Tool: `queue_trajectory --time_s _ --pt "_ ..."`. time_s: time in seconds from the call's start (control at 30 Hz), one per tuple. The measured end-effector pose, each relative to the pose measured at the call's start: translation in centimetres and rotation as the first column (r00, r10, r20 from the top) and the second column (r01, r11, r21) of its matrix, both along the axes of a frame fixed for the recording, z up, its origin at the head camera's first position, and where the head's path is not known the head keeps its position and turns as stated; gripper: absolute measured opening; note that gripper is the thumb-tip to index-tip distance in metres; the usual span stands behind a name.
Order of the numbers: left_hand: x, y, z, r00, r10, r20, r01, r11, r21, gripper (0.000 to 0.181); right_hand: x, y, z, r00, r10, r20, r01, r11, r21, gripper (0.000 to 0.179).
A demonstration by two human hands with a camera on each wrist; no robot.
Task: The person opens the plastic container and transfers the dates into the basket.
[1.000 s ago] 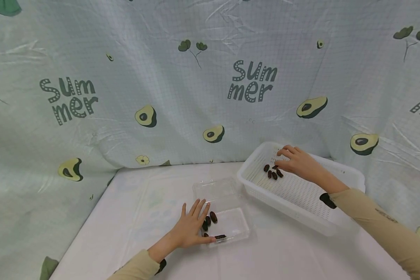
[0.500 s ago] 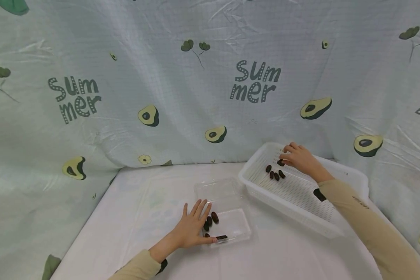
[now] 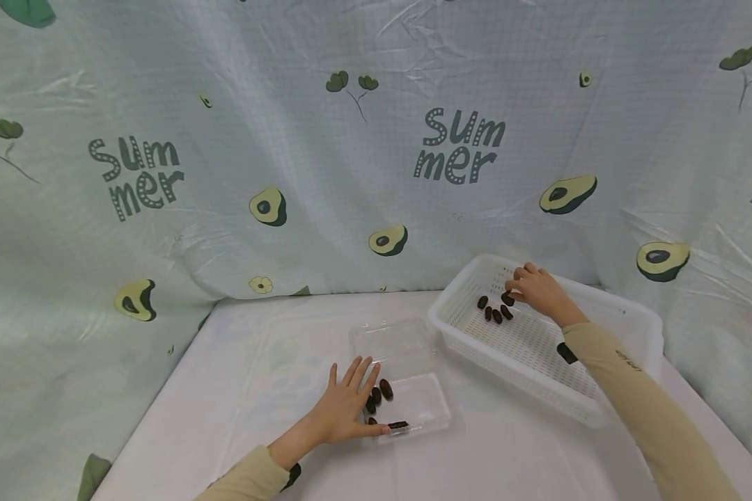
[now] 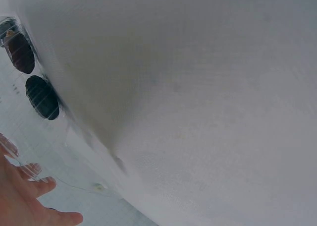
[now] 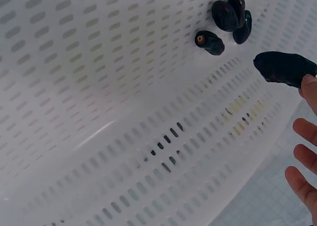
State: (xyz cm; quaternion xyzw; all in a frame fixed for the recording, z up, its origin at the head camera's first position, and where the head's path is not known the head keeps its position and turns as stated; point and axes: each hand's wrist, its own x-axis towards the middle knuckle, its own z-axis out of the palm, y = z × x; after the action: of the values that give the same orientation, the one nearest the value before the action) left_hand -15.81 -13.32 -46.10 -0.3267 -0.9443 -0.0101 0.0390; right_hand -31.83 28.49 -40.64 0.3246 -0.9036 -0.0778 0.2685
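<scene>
In the head view my right hand (image 3: pixel 542 296) is inside the white perforated basket (image 3: pixel 514 371), pinching a dark date (image 5: pixel 277 67) between thumb and fingertip. The right wrist view shows this date clear of the basket floor, the other fingers spread apart. Several more dates (image 5: pixel 210 42) lie grouped in one end of the basket. My left hand (image 3: pixel 341 410) has its fingers spread and rests at the left side of a clear plastic box (image 3: pixel 423 396) with its lid folded back. Several dates (image 3: pixel 386 389) sit along that side, partly hidden by the hand.
A white cloth covers the table (image 3: pixel 489 459). Behind it hangs a pale curtain (image 3: pixel 326 160) printed with avocados, close to the basket's far edge. The box's clear lid (image 3: pixel 390 341) lies flat behind the box, left of the basket.
My right hand has drawn slightly to the right with the date, which has turned in the fingers, while the forearm has swung inward. The left hand stays on the box. The head view has shifted a little.
</scene>
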Motion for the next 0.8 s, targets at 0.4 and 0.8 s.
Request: queue_trajectory --time_s 0.4,0.8 --pt "0.1 0.0 -0.4 1.0 0.007 0.012 -0.007 1.0 -0.008 0.101 0.1 1.0 -0.8 0.999 -0.034 0.005 0.034 0.999 0.025 0.008" --pt "0.4 -0.1 -0.3 1.0 -0.006 0.018 0.006 1.0 0.01 0.1 0.9 1.5 -0.4 0.999 -0.032 0.02 0.031 0.999 0.022 0.006"
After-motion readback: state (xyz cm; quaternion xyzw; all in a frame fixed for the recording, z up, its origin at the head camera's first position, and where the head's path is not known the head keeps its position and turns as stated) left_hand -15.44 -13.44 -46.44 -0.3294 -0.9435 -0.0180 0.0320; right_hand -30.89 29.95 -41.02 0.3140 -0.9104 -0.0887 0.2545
